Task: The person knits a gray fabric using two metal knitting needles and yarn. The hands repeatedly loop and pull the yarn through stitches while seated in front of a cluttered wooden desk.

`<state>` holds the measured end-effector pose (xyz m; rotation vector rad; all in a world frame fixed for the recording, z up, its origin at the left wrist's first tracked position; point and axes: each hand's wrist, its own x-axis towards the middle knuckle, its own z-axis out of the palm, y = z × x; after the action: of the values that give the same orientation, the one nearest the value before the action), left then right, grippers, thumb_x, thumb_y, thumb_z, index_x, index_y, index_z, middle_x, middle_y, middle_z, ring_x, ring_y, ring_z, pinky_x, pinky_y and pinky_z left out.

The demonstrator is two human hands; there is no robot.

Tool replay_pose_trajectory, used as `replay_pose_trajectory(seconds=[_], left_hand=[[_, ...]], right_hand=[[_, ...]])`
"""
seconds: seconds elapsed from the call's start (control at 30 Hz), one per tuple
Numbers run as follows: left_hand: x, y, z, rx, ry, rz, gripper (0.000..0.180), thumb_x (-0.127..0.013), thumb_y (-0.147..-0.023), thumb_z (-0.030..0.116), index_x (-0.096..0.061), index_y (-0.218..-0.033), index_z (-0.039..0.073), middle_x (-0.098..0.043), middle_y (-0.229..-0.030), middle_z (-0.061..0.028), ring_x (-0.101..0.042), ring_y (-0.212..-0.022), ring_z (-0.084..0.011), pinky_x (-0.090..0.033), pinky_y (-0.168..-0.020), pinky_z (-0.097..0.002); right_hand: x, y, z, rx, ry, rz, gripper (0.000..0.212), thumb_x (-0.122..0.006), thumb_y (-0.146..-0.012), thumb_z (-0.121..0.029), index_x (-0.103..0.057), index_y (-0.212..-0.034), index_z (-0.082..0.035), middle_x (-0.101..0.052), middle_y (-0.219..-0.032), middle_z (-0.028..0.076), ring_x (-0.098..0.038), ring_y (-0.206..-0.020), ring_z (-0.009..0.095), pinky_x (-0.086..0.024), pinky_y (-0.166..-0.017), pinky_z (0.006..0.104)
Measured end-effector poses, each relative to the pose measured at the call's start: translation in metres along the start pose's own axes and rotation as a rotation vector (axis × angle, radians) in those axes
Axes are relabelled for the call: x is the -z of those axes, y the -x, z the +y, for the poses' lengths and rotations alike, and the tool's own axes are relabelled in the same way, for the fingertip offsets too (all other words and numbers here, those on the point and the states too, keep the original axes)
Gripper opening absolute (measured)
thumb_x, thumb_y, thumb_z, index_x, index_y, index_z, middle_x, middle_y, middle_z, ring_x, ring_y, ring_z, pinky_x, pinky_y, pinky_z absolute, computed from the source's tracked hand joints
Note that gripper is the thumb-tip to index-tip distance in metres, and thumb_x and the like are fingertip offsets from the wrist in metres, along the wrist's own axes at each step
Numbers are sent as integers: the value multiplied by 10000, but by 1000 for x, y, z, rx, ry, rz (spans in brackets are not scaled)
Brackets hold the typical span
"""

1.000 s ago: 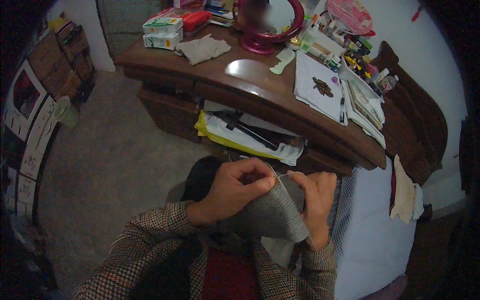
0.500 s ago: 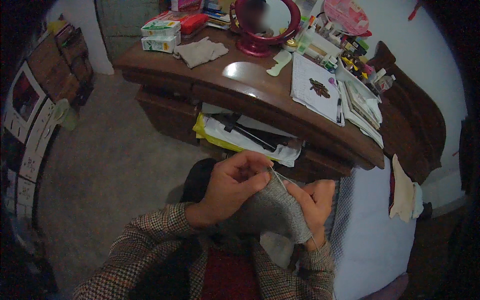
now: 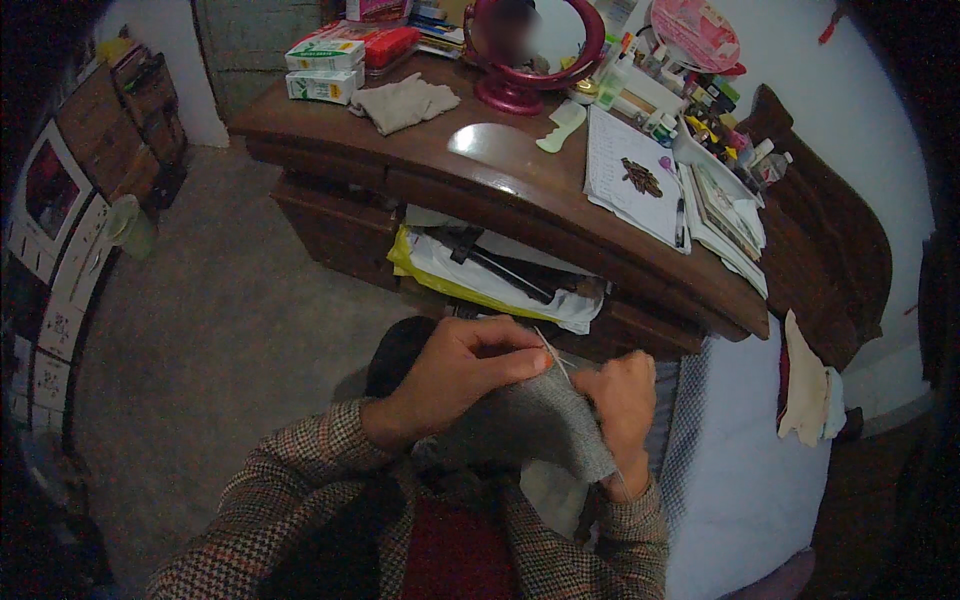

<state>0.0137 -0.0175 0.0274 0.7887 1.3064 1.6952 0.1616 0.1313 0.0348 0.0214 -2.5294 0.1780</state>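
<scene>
A piece of grey knitting (image 3: 545, 420) hangs between my hands above my lap, on thin pale knitting needles (image 3: 552, 352). My left hand (image 3: 463, 365) pinches the needle and the knitting's upper edge between thumb and fingers. On the other side, my right hand (image 3: 622, 400) is closed round the right part of the work, its fingers curled near the crossing needle tips. A needle end sticks out by my right wrist. The right fingertips are partly hidden behind the knitting.
Ahead stands a dark wooden desk (image 3: 400, 155) with a red-framed mirror (image 3: 505, 90), a pale comb (image 3: 562, 127), a cloth (image 3: 405, 103) and papers (image 3: 625, 200). Its open drawer (image 3: 500, 275) holds bags. To my right is a bed (image 3: 750, 480); a bin (image 3: 130, 228) stands far left.
My left hand has turned and dipped slightly, its fingers folding closer to the needle. The right hand has shifted a little left and curled more, and the needle tips now cross more visibly.
</scene>
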Motion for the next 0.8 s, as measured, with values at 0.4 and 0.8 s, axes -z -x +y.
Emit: replay_pose_trajectory(seconds=[0.4, 0.8], left_hand=[[7, -3, -12, -40, 62, -33, 180, -643, -875, 123, -671, -1002, -1, -661, -930, -26, -582, -860, -67, -477, -785, -234], [13, -2, -5, 48, 23, -117, 153, -618, -832, 117, -661, -943, 21, -652, -942, -45, -596, -895, -139, -468, -844, -292]], right_hand=[[13, -5, -9, -37, 64, 74, 373, -679, -645, -125, -719, -1016, -144, -540, -777, 14, -472, -738, 197, -347, -646, 336], [12, -9, 8, 74, -197, -19, 350, -689, -640, -136, -715, -989, -115, -531, -715, -18, -474, -671, 190, -330, -611, 340]])
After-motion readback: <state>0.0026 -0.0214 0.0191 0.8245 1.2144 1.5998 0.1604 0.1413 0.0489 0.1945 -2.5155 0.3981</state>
